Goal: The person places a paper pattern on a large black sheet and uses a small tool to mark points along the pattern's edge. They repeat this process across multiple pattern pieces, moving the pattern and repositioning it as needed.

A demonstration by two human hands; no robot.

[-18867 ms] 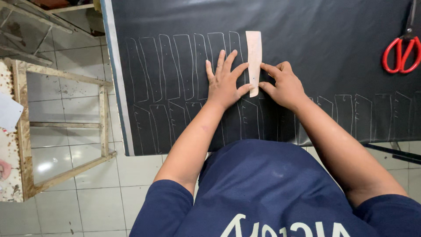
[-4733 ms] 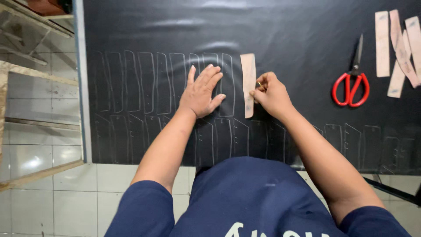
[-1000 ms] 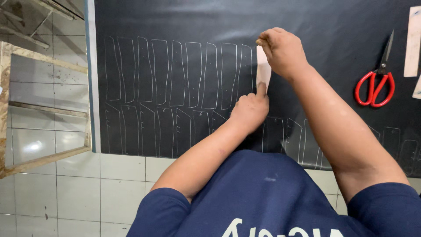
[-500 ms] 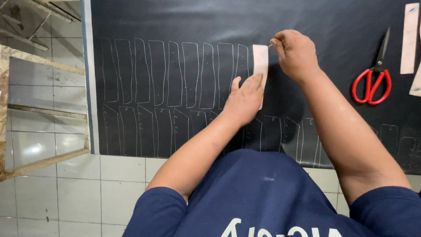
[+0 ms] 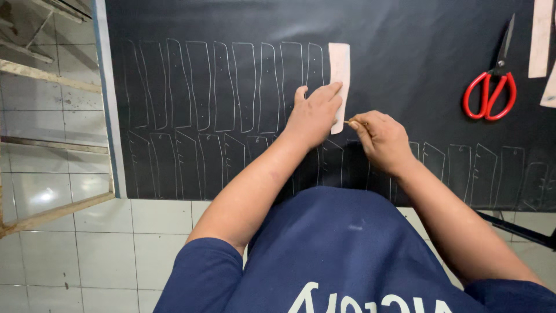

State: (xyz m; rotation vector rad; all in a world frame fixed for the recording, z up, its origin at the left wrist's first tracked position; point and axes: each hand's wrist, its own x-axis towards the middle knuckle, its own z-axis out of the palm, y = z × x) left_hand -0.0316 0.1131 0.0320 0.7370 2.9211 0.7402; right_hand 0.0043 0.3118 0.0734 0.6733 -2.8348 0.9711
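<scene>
Black sheet material (image 5: 405, 35) covers the table, ruled with two rows of pale traced outlines (image 5: 231, 87), each a tall narrow shape with a slightly waisted side; at the end of the upper row lies a pinkish cardboard template (image 5: 339, 75), upright and flat on the sheet. The left hand (image 5: 313, 116) lies on the template's lower part, fingers spread and pressed flat, pinning it in place; the right hand (image 5: 382, 139) sits just beside the template's lower right edge, fingers closed around a thin marking tool (image 5: 351, 122) whose tip shows near the template's edge.

What could go wrong, as I judge it: only the lower part of the template is held, so a firm push of the tool against the edge could pivot the free upper end and skew the outline; it also sits just beside the last drawn shape, so a slip sideways could overlap the two tracings.

Red-handled scissors (image 5: 492, 87) lie closed on the sheet well to the right, blades pointing away; further pinkish template strips (image 5: 541, 40) rest at the upper right edge; no labels or signs show on the table; pale lettering runs across the person's dark blue shirt (image 5: 347, 249); a wooden frame (image 5: 52, 145) stands over the white floor tiles (image 5: 116, 255) on the left.
</scene>
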